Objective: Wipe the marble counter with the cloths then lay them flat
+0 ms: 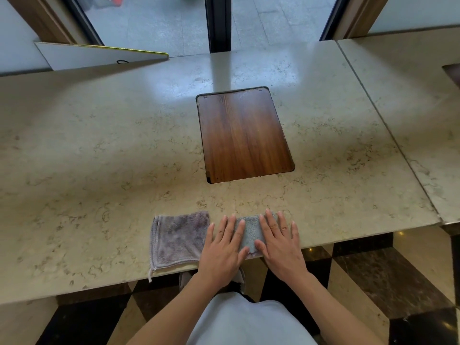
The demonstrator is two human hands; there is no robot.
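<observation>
A purple-grey cloth (178, 239) lies flat near the front edge of the beige marble counter (99, 150). Just right of it lies a grey-blue cloth (251, 232), mostly covered by my hands. My left hand (225, 247) rests palm down on the cloth's left part, fingers spread. Palm down on the right part is my right hand (278, 242), also with fingers apart. Neither hand grips anything.
A dark wooden panel (242, 133) is set into the counter's middle. A white board with a yellow edge (99, 56) leans at the back left. A second marble slab (410, 95) adjoins on the right. Checkered floor shows below the front edge.
</observation>
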